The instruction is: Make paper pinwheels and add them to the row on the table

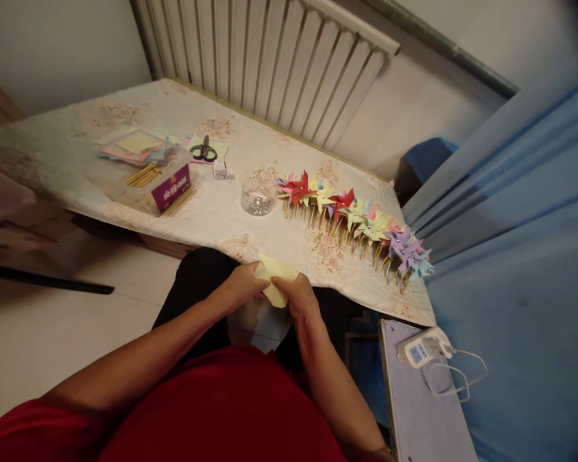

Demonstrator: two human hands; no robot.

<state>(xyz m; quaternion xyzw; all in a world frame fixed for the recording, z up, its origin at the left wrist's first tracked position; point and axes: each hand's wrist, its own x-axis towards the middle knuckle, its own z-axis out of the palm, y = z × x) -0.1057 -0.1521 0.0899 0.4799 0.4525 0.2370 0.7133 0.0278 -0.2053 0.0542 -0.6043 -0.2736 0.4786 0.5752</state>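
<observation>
left hand [243,283] + right hand [303,297]: paper [275,296] | tub [245,200]: silvery bits [260,205] | box [171,188]: sticks [144,174]

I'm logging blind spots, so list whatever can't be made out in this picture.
All in the head view:
Left hand and right hand: fingers under the yellow paper, mostly hidden by it.
Silver pieces in the clear tub: too small to identify.
Pinwheels: rear ones partly covered by those in front.
Pink object: blurred, cut off by the left edge.
White device: markings too small to read.
</observation>
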